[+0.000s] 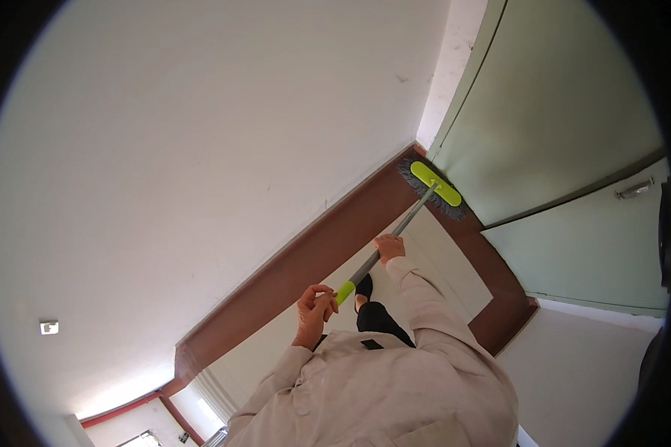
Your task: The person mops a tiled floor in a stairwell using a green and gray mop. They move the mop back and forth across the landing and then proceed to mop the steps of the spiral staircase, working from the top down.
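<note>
A flat dust mop with a lime-green plate (436,184) and grey fringe rests on the reddish-brown floor border, close to the pale green door. My right hand (390,248) is wrapped around the middle of its grey pole (364,269). At the pole's upper end is a lime-green grip (344,293). My left hand (316,313) meets that grip with bent fingers, holding it loosely by the fingertips near its end. The mop head lies in the corner between the white wall and the door side.
A white wall (201,167) runs along the left, bearing a small switch or socket (49,327). Pale green door panels (548,112) stand at right, one with a metal handle (634,189). The cream floor (453,251) has a reddish-brown border (291,262). My black shoe (363,285) is below the pole.
</note>
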`<state>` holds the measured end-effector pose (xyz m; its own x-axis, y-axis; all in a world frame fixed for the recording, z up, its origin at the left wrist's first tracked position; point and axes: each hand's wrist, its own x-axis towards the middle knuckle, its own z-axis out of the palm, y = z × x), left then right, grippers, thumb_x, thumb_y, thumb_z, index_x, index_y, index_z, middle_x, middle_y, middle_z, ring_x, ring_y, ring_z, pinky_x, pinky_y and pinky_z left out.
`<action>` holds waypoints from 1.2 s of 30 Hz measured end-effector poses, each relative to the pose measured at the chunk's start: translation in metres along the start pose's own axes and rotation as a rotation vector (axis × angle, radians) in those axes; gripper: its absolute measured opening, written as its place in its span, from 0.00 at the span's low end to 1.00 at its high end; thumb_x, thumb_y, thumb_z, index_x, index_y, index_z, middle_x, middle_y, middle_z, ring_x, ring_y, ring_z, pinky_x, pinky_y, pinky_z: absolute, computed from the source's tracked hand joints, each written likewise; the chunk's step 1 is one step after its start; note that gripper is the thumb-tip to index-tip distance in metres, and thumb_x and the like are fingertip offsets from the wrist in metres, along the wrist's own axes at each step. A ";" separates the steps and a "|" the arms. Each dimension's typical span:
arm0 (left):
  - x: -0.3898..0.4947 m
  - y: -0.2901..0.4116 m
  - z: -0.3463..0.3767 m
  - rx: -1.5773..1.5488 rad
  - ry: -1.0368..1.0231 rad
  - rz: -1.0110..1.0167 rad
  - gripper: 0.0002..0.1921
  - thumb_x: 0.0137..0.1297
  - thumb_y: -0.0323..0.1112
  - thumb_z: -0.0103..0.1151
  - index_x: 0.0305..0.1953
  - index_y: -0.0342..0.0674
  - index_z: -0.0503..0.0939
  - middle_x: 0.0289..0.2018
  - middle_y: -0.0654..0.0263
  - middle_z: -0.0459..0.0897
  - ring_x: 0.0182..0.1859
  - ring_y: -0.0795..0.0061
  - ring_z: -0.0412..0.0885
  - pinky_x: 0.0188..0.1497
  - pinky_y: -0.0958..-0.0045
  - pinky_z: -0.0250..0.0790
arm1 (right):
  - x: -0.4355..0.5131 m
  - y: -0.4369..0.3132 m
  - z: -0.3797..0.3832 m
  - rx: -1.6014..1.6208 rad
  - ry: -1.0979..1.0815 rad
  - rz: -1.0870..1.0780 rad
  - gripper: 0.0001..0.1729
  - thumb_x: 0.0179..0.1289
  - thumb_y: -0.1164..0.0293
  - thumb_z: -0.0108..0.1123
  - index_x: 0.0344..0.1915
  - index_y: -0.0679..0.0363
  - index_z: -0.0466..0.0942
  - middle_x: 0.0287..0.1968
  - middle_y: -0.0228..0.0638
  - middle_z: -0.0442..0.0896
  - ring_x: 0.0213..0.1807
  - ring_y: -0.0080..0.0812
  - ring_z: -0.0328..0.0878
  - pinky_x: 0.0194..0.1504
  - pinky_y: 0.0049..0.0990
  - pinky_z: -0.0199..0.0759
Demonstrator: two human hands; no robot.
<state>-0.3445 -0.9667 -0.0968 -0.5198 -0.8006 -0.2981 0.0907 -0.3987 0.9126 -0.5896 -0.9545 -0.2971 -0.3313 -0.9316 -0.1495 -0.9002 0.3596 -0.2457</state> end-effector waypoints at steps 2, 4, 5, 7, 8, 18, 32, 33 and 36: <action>0.002 0.004 -0.004 0.046 0.059 -0.067 0.04 0.63 0.26 0.51 0.38 0.34 0.74 0.15 0.69 0.70 0.21 0.79 0.71 0.38 0.75 0.69 | 0.002 -0.001 0.004 -0.013 0.070 -0.037 0.09 0.48 0.73 0.60 0.32 0.48 0.75 0.36 0.24 0.79 0.49 0.32 0.72 0.53 0.39 0.56; -0.004 0.016 -0.016 0.039 0.166 -0.097 0.06 0.62 0.27 0.52 0.40 0.33 0.75 0.20 0.65 0.76 0.22 0.77 0.73 0.37 0.73 0.71 | 0.006 -0.018 0.008 0.001 -0.003 -0.017 0.08 0.46 0.71 0.60 0.30 0.48 0.76 0.36 0.26 0.79 0.50 0.34 0.72 0.53 0.40 0.56; -0.005 0.027 -0.028 0.028 0.239 -0.130 0.07 0.62 0.27 0.52 0.41 0.33 0.75 0.23 0.64 0.78 0.23 0.76 0.75 0.32 0.74 0.70 | 0.008 -0.031 0.008 0.010 -0.028 -0.084 0.08 0.45 0.72 0.61 0.29 0.48 0.77 0.35 0.28 0.80 0.49 0.34 0.74 0.52 0.42 0.58; -0.014 0.054 -0.054 -0.001 0.356 -0.078 0.07 0.61 0.27 0.53 0.41 0.35 0.75 0.19 0.66 0.74 0.20 0.75 0.72 0.31 0.74 0.70 | 0.012 -0.070 0.009 0.058 0.021 -0.244 0.06 0.40 0.73 0.61 0.24 0.50 0.77 0.29 0.31 0.81 0.41 0.37 0.78 0.49 0.44 0.61; -0.023 0.070 -0.067 0.020 0.398 -0.087 0.07 0.62 0.27 0.53 0.41 0.36 0.75 0.13 0.71 0.66 0.16 0.77 0.66 0.36 0.73 0.71 | 0.013 -0.089 0.008 0.132 -0.011 -0.367 0.06 0.38 0.72 0.60 0.22 0.50 0.77 0.26 0.34 0.81 0.35 0.39 0.80 0.44 0.44 0.62; -0.114 0.169 -0.120 -0.079 0.801 0.192 0.08 0.71 0.35 0.45 0.37 0.39 0.74 0.07 0.76 0.49 0.11 0.86 0.46 0.23 0.79 0.53 | -0.024 -0.247 -0.030 0.513 -0.423 -0.703 0.09 0.47 0.75 0.58 0.32 0.55 0.75 0.27 0.38 0.81 0.35 0.43 0.80 0.42 0.42 0.63; 0.020 0.077 -0.044 -0.105 0.141 -0.127 0.03 0.65 0.27 0.52 0.36 0.36 0.76 0.08 0.74 0.58 0.10 0.82 0.54 0.26 0.74 0.65 | -0.025 -0.043 -0.015 0.347 -0.176 -0.153 0.03 0.51 0.74 0.57 0.26 0.52 0.76 0.26 0.37 0.81 0.33 0.45 0.80 0.41 0.48 0.66; 0.017 0.080 -0.046 -0.080 0.195 -0.155 0.03 0.65 0.27 0.52 0.35 0.36 0.76 0.08 0.74 0.58 0.11 0.82 0.55 0.26 0.74 0.64 | -0.029 -0.049 -0.015 0.301 -0.203 -0.138 0.03 0.51 0.74 0.58 0.26 0.52 0.76 0.26 0.36 0.81 0.33 0.44 0.80 0.42 0.48 0.66; 0.001 0.098 -0.068 -0.104 0.263 -0.137 0.03 0.64 0.26 0.52 0.34 0.36 0.77 0.09 0.74 0.59 0.12 0.83 0.54 0.26 0.76 0.63 | -0.029 -0.086 -0.018 0.236 -0.265 -0.163 0.04 0.50 0.74 0.58 0.28 0.51 0.77 0.28 0.36 0.82 0.35 0.44 0.79 0.43 0.46 0.64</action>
<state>-0.2783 -1.0374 -0.0267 -0.2969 -0.8193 -0.4905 0.1287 -0.5433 0.8297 -0.5074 -0.9592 -0.2546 -0.0766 -0.9427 -0.3247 -0.8349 0.2387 -0.4960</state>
